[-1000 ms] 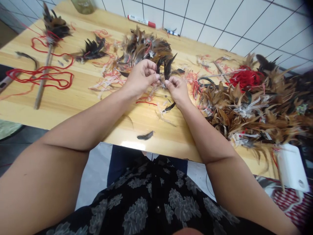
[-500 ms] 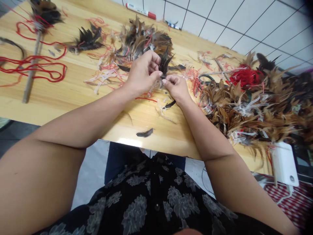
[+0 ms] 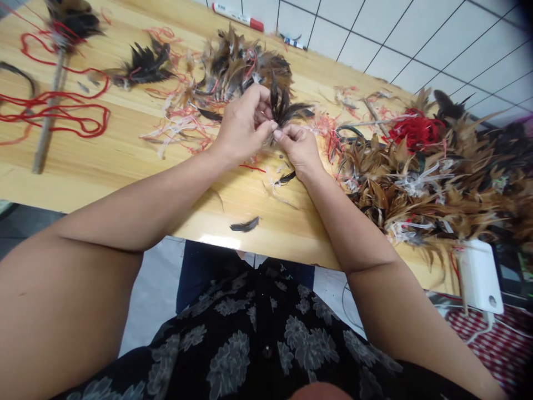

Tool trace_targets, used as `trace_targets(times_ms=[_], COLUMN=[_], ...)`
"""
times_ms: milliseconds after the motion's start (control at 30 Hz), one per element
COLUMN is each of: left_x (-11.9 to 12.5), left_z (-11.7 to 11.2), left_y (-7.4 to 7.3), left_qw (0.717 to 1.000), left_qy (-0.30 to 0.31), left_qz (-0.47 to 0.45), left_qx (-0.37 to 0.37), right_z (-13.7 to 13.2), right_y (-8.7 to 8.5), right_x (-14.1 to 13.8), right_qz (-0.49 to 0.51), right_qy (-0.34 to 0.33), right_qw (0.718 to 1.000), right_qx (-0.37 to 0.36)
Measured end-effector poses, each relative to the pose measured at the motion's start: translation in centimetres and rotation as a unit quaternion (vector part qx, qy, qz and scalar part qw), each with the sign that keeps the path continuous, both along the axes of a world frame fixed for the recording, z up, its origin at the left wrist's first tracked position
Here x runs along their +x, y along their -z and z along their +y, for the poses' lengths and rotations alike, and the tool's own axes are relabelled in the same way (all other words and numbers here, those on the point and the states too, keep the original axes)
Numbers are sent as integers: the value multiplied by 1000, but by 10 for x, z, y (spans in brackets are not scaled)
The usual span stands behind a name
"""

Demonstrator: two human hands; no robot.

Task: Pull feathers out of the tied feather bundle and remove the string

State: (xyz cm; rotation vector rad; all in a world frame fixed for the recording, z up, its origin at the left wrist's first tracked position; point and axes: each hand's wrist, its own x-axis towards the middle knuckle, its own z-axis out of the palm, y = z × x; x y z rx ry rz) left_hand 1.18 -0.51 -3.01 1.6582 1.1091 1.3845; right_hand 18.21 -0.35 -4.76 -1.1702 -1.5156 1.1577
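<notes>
Between my two hands is a small bunch of dark feathers (image 3: 283, 108), its tips fanned upward and to the right. My left hand (image 3: 247, 119) pinches the bunch near its base, thumb against curled fingers. From the other side my right hand (image 3: 300, 147) closes thumb and fingertips on the same base, touching the left thumb. The quill ends are mostly hidden by my fingers. Just behind my left hand lies a heap of brown feathers (image 3: 233, 66). A single dark feather (image 3: 245, 224) rests on the wooden table (image 3: 125, 161) near its front edge.
At right is a large pile of brown feathers (image 3: 383, 194) with red string (image 3: 416, 130) on it. A white power adapter (image 3: 481, 278) sits at the table's right corner. Left lie a feather-topped stick (image 3: 50, 122), loose red cord (image 3: 94, 125) and a black feather bundle (image 3: 147, 64).
The dark feathers between my hands now fan out further to the right. My fingers have drawn slightly closer at the base. The whole view has shifted a little.
</notes>
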Motion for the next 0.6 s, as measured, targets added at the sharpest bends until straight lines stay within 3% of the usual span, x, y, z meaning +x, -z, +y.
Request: trace_targets(times_ms=[267,600], left_x=[-1,2], left_z=[9,-1], left_y=[10,-5], left_qw=[995,999], left_qy=[19,2], left_qz=[-34,35], left_qx=[-95,-36], right_z=[2,3], right_y=[3,5], right_x=[5,3], right_qz=[16,20], right_qy=[-6,24], right_qw=[1000,1000], right_qx=[-3,1])
